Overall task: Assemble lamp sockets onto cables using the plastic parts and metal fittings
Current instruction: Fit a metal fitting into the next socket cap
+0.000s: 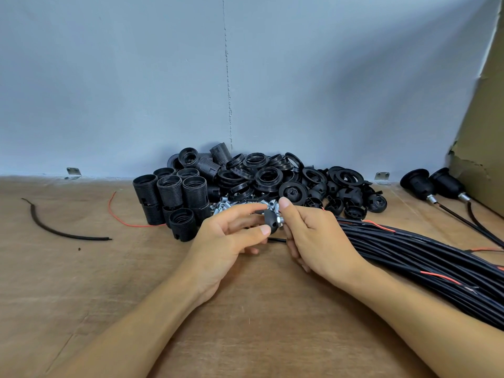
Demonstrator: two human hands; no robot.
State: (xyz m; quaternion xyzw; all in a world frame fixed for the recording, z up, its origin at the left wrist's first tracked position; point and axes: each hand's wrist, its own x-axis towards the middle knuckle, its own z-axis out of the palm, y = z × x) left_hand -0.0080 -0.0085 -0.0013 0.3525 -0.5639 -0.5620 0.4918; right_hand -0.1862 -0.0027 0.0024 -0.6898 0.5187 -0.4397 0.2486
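Observation:
My left hand (229,236) pinches a black domed socket cap (270,219) between thumb and forefinger, just above the wooden table (81,282). A silver metal fitting (281,220) sticks out of the cap's right side, and my right hand (311,236) grips it with curled fingers. A thin black cable end (276,240) shows below the cap between the two hands. Behind them lie a heap of silver metal fittings (231,204), black threaded socket bodies (174,203), and black rings and caps (294,178).
A thick bundle of black cables (422,257) with red wire ends runs off to the right. Two assembled sockets on cables (433,184) lie at the far right by a cardboard sheet (482,132). A loose black cable piece (54,230) and red wire (120,219) lie left.

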